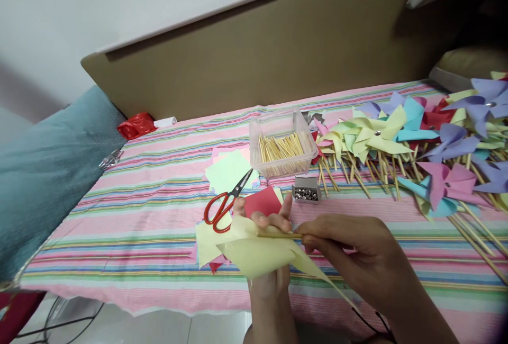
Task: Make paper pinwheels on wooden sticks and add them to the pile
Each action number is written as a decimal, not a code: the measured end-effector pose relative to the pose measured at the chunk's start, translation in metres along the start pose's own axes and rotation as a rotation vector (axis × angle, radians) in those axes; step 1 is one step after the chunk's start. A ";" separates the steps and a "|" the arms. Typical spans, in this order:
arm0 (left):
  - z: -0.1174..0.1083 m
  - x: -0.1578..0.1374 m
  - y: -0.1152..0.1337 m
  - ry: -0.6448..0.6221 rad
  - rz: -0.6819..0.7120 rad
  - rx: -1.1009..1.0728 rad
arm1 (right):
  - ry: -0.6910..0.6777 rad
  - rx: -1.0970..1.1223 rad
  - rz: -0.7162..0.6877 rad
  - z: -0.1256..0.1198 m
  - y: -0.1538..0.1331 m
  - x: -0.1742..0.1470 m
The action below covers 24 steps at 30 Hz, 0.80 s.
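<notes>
A pale yellow paper pinwheel (257, 255) lies over my left hand (278, 220), whose fingers curl up behind it and hold it from below. Between thumb and fingers, my right hand (359, 251) pinches a thin wooden stick (280, 235), its far end against the pinwheel's back. Part of my left palm is hidden under the paper. Just beyond my left fingers are a red paper sheet (262, 202) and red-handled scissors (226, 201). A small box of metal pins (306, 193) sits past my right fingers.
A clear plastic box (283, 166) holds many wooden sticks. Finished pinwheels (377, 133) in several colours pile up at the right. Coloured paper sheets (228, 172) lie left of the box on striped cloth (138, 217). A red plastic bag (137, 126) rests at the far left.
</notes>
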State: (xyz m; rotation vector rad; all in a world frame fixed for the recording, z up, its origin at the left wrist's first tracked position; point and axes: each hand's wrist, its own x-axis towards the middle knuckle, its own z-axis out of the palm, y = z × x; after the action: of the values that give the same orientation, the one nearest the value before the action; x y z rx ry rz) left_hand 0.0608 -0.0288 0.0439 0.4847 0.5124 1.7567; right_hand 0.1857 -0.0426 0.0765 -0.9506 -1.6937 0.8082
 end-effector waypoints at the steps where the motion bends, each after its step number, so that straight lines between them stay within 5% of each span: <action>1: 0.001 0.000 0.001 -0.003 0.007 0.002 | -0.002 0.002 -0.001 0.000 0.000 0.000; 16: 0.003 0.002 0.001 0.074 0.055 0.130 | -0.034 -0.016 0.076 0.003 0.004 0.003; 24: 0.002 0.021 -0.002 0.513 0.157 0.323 | -0.226 0.009 0.458 -0.014 0.033 0.000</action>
State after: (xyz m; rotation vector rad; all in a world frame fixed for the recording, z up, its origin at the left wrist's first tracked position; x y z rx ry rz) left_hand 0.0585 -0.0078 0.0453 0.2956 1.1588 1.9617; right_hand 0.2064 -0.0265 0.0525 -1.3049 -1.6791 1.2621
